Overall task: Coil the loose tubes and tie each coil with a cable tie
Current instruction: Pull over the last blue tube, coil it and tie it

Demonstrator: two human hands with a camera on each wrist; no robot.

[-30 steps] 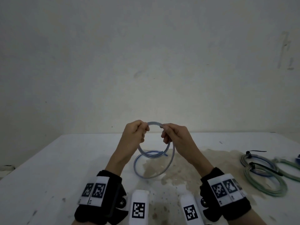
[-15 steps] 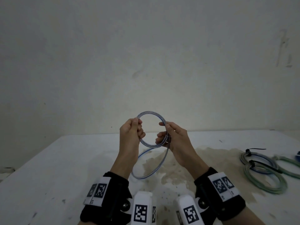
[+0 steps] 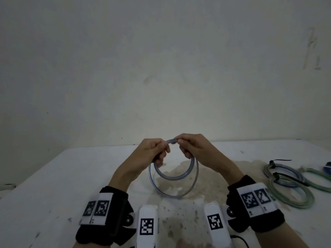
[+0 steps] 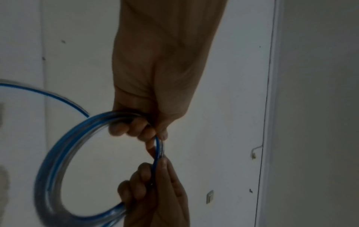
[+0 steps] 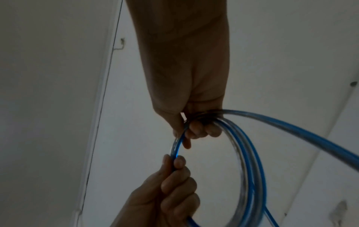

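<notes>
Left hand (image 3: pixel 152 152): raised above bench (image 3: pixel 53 185), fingers curled, pinching clear blue-striped tube (image 3: pixel 172 178).
Right hand (image 3: pixel 195 149): level alongside, fingers pinching the coil's top.

R hand (image 5: pixel 186 92) & L hand (image 5: pixel 165 192) both pinch blue tube (image 5: pixel 246 153) coil.

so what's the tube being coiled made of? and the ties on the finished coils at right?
Tube: looks like clear flexible plastic, probably PVC or similar. You can see through the glossy wall, a blue stripe runs along it, and it bends into tight loops without kinking. Ties: thin black strips with stiff tails sticking out, most likely nylon, matte as far as the head view shows.
</notes>
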